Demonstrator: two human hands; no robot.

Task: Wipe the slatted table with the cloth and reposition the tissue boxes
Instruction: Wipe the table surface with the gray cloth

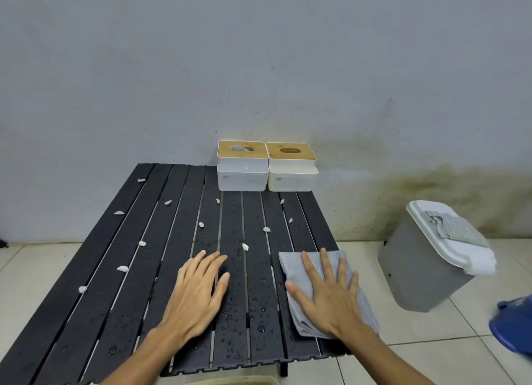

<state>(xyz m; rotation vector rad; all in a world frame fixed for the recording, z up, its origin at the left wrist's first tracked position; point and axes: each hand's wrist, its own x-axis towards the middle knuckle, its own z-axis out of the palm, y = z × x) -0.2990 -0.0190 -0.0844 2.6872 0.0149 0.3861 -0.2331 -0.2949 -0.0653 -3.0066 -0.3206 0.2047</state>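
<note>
A black slatted table (121, 269) fills the lower left, wet with droplets and strewn with several small white scraps. Two white tissue boxes with wooden lids stand side by side at its far right edge against the wall: the left tissue box (242, 165) and the right tissue box (291, 167). A folded grey cloth (357, 298) lies at the table's near right side. My right hand (328, 295) presses flat on the cloth, fingers spread. My left hand (198, 295) rests flat on the wet slats, holding nothing.
A grey bin (417, 269) with a white lid stands tilted on the tiled floor to the right, a grey rag (452, 226) on its lid. A blue object (515, 324) shows at the right edge. The wall is right behind the table.
</note>
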